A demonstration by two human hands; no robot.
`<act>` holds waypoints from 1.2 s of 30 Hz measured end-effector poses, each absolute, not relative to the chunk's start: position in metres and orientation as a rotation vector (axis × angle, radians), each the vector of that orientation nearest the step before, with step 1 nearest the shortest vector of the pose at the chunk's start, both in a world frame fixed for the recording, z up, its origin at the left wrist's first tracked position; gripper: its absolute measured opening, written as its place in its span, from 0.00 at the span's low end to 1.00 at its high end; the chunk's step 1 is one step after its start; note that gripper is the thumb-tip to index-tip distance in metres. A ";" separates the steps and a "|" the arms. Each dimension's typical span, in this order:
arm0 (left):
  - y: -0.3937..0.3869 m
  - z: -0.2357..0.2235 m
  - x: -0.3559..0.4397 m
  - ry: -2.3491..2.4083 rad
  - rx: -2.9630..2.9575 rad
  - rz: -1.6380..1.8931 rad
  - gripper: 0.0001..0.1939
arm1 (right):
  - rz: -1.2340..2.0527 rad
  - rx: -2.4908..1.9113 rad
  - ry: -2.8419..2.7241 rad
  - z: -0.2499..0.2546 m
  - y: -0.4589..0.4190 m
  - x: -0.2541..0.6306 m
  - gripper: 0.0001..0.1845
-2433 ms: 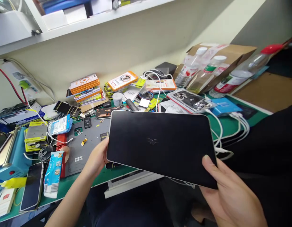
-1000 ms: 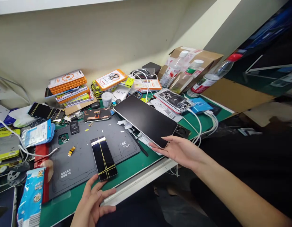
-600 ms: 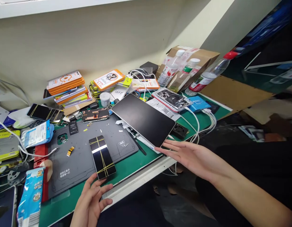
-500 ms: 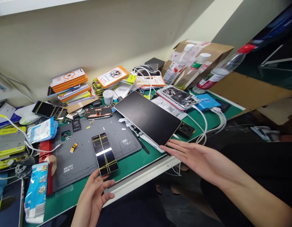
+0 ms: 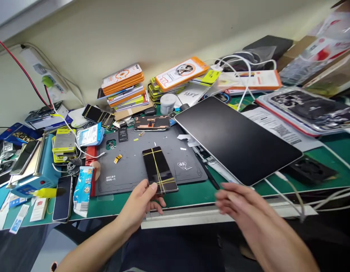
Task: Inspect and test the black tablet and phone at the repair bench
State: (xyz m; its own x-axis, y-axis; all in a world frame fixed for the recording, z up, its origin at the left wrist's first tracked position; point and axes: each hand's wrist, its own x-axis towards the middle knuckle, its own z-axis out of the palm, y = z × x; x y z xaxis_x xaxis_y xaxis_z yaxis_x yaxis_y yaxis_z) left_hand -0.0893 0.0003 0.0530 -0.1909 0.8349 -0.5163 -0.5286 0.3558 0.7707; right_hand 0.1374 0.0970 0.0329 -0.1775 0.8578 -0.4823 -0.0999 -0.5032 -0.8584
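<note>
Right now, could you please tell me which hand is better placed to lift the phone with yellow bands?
Probably the left hand: it grips the near end of the phone, while the right hand holds nothing and is apart from it, closer to the tablet.

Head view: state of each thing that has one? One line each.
Banded phone: dark, near end in the left hand; lifted or not, can't tell.
Right hand: holding nothing, fingers partly curled.
Tablet: black face up, nothing lit, in neither hand.
Mat: flat, small parts scattered on it.
Other phone: lying flat, screen dark.
Orange packs: stacked.
Tub: upright.
</note>
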 end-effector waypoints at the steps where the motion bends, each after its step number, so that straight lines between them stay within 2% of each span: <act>1: -0.002 0.051 -0.086 1.189 0.316 1.266 0.22 | 1.864 -1.295 -0.939 0.036 0.097 0.124 0.27; 5: -0.015 0.044 -0.077 0.921 0.343 1.239 0.21 | 2.246 -0.880 -0.885 0.051 0.107 0.081 0.37; 8: -0.024 0.042 -0.073 0.778 0.373 1.194 0.21 | 2.381 -0.701 -0.898 0.060 0.113 0.072 0.50; 10: -0.028 0.042 -0.072 0.745 0.389 1.163 0.21 | 2.413 -0.628 -0.958 0.062 0.113 0.073 0.55; 17: -0.031 0.051 -0.074 0.813 0.458 1.088 0.24 | 2.262 -0.608 -1.142 0.066 0.105 0.077 0.58; 22: -0.026 0.069 -0.074 0.995 0.641 1.076 0.41 | 2.082 -0.733 -1.235 0.069 0.097 0.076 0.58; 24: -0.025 0.074 -0.073 1.026 0.676 1.081 0.44 | 2.022 -0.762 -1.272 0.069 0.093 0.077 0.54; 30: -0.022 0.081 -0.072 1.093 0.681 1.069 0.39 | 1.867 -0.917 -1.471 0.078 0.089 0.076 0.58; 36: -0.023 0.075 -0.071 1.030 0.651 1.042 0.36 | 1.838 -0.927 -1.608 0.082 0.094 0.072 0.52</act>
